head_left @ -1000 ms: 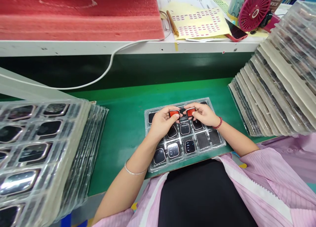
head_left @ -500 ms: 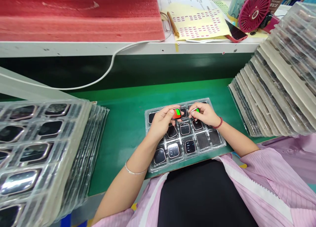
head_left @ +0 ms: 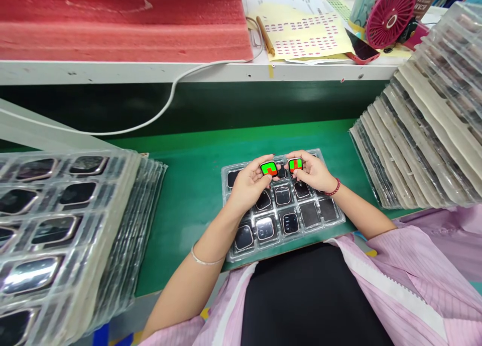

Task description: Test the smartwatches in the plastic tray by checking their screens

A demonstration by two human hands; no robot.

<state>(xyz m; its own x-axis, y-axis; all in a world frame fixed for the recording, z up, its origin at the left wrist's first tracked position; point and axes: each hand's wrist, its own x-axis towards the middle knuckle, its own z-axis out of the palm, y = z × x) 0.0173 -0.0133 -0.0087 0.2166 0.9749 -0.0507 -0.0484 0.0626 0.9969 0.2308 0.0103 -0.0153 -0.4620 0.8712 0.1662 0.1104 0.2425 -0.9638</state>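
Between the fingers and thumb of my left hand (head_left: 251,183) is a smartwatch (head_left: 268,168) without a strap, its screen lit green and red. My right hand (head_left: 313,170) grips a second smartwatch (head_left: 295,165), also showing green with red. Both hands are above a clear plastic tray (head_left: 271,244) on the green table. Dark-screened watches sit in several of its pockets, one of them a watch with lines of white text (head_left: 290,223). Two pockets at the lower right, such as this pocket (head_left: 310,215), hold no watch. My hands hide part of the tray's upper rows.
Stacked trays of watches (head_left: 81,195) stand at the left, and a taller tilted stack of trays (head_left: 417,130) at the right. A white shelf (head_left: 211,74) behind carries red foam (head_left: 124,24), papers (head_left: 305,34), a phone (head_left: 361,48) and a pink fan (head_left: 390,15). A white cable (head_left: 165,105) hangs below it.
My thumbs have slid down off the screens and both watches have turned to face up more. The lit colour patterns on both have changed, with more of each screen showing.
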